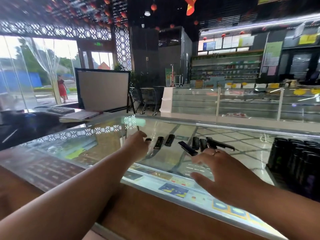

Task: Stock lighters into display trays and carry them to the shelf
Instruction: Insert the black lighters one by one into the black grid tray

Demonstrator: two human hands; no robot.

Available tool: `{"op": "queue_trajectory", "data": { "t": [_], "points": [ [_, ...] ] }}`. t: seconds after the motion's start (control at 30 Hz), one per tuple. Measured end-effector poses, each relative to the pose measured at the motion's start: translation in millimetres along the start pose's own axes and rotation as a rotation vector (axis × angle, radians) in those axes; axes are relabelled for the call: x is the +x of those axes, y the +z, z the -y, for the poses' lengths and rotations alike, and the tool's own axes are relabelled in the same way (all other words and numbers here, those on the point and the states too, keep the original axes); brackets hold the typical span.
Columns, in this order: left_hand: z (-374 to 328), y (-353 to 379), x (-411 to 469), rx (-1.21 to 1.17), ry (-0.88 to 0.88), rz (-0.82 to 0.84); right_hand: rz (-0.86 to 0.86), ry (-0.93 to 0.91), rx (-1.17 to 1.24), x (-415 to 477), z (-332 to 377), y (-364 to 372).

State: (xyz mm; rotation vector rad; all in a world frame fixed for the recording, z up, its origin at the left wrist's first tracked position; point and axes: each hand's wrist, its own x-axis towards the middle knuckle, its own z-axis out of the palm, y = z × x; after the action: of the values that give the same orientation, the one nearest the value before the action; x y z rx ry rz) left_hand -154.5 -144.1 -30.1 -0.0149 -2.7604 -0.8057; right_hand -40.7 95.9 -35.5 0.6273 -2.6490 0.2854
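R hand (230,172) is nearest me, hovering low over the glass counter (103,149) w/ fingers spread wide and nothing in it. Under both forearms runs the wood ledge (155,213) at my edge of the case. L hand (138,146) is stretched further out, fingers curled down at the end lighter (148,139), leftmost of the row. Looks like a pinch, but w/ the blur I can't tell if it's gripped or only touched.

Rest of the lighters (195,143) lie flat on the glass just past my R fingertips: two beside the L hand, one skewed across the middle, then a tight cluster to the right, some touching. Display tray (294,163) sits at the R edge of the counter, dark and blurred. Seems partly stocked, not sure.

Step as I read it: gather the loose ones & slot them into the tray. To do it well, pinch each by its long sides, not the flat face, since glass is slick and they'll prob skate. Work the cluster one at a time w/ the R hand, as it's closer to the tray. Turn all the same way up before slotting. No sweeping, or one could go off the front.

Beyond stands a monitor (103,90), and a shelf (225,70) far across the shop. If that's the one, fill the tray fully before carrying.
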Motion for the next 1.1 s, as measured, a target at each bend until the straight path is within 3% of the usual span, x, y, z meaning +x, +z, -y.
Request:
{"op": "queue_trajectory", "data": {
  "t": [0.07,0.2,0.33,0.43,0.63,0.83,1.1],
  "points": [
    [-10,-2,8,-0.136,-0.01,-0.047,-0.019,0.008,0.029,1,1,0],
    [-32,10,21,-0.18,-0.028,-0.011,-0.023,0.013,0.048,-1,1,-1],
    [-37,31,26,0.142,-0.013,0.105,-0.018,0.016,0.062,-1,-1,-1],
    [-37,30,27,0.247,0.008,0.139,-0.009,0.012,0.064,-1,-1,-1],
    [-45,29,33,0.225,0.074,0.121,-0.011,0.022,0.089,-1,-1,-1],
    [-65,46,43,0.144,0.016,0.144,-0.012,0.03,0.095,0,-1,-1],
    [-69,42,43,0.375,0.157,0.203,-0.017,0.031,0.107,-1,0,-2]
  ]
}}
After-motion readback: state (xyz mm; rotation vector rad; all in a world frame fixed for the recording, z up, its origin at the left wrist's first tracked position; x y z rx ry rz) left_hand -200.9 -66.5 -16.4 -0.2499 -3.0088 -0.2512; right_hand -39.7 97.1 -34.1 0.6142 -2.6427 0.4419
